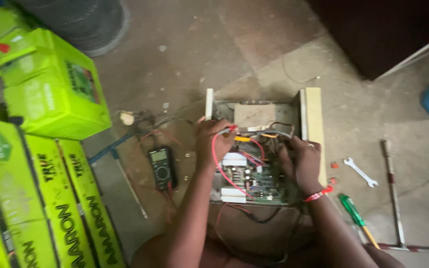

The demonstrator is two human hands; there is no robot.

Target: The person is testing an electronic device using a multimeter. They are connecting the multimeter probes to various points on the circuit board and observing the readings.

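Observation:
An opened metal device case point(312, 124) lies on the concrete floor, with a green circuit board point(259, 181) and bundled wires inside. My left hand point(213, 141) is closed on a red probe tip whose red lead point(216, 159) loops down over the board. My right hand point(301, 161) rests inside the case at its right side, fingers curled among the wires; whether it grips one is unclear. A black multimeter point(162, 167) lies on the floor just left of the case.
Bright green batteries point(50, 89) crowd the left side. A spanner point(359, 171), a green-handled screwdriver point(353, 213) and a long metal T-shaped tool point(394, 193) lie to the right. A dark round drum point(83, 22) stands at the top left.

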